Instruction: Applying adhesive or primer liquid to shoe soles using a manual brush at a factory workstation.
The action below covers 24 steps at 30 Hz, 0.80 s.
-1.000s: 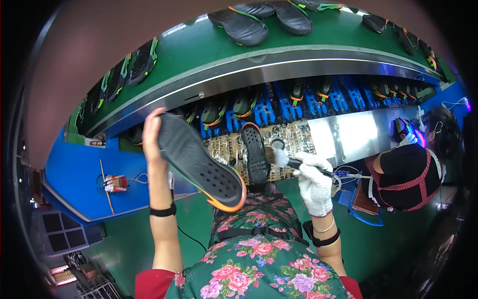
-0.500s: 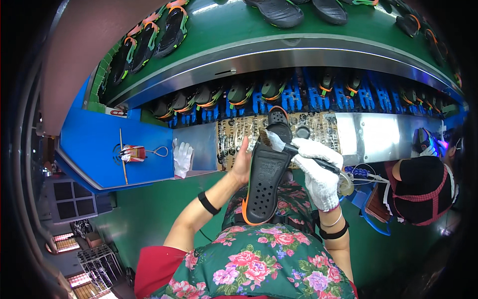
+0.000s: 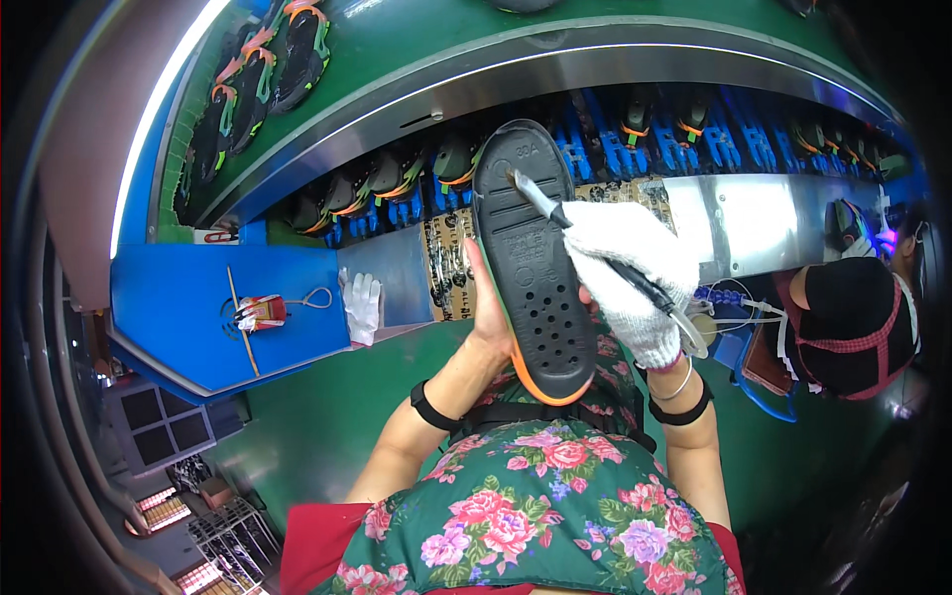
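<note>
Black and dotted with small holes, a shoe sole is held up in front of the chest, just over the flowered apron. It is gripped from behind and from the left side by the bare left hand, whose fingers are wrapped around its edge. Its long line runs up and down, with the rounded end at the top and an orange rim at the bottom. A thin brush is held tight in the right hand, which is covered by a white knit glove. The brush tip is laid on the upper part of the sole, and the handle slants down to the right. So the sole lies between the two hands, touched by both. Further off, a blue tray with a spare white glove can be seen at the left. Rows of shoes are lined up on the green belt behind.
</note>
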Available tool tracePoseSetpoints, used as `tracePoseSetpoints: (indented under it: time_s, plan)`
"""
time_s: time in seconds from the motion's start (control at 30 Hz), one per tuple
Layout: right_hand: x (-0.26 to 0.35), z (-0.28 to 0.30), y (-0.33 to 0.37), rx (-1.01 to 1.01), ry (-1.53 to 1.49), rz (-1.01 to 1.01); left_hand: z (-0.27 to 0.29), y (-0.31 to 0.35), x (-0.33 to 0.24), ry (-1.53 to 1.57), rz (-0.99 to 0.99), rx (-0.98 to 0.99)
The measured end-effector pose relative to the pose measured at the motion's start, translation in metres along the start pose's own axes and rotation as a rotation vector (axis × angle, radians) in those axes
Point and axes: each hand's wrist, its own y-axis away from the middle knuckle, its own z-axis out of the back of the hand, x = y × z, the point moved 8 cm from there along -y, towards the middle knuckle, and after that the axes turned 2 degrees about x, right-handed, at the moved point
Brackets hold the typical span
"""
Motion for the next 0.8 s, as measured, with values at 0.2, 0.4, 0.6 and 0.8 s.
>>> tracePoseSetpoints:
  time_s: [0.2, 0.4, 0.6, 0.8]
  plan:
    - [0.024, 0.003, -0.001, 0.015, 0.382, 0.381, 0.021, 0.001, 0.022, -0.037, -0.066, -0.039]
    - [0.023, -0.025, 0.032, 0.210, 0.319, 0.455, 0.045, 0.009, 0.025, -0.380, 0.006, -0.156]
    - [0.023, -0.004, 0.021, 0.065, 0.269, 0.358, 0.030, 0.004, 0.021, -0.122, -0.075, -0.115]
    - [0.027, -0.010, 0.024, 0.082, 0.160, 0.362, 0.067, 0.000, 0.014, -0.430, -0.081, -0.032]
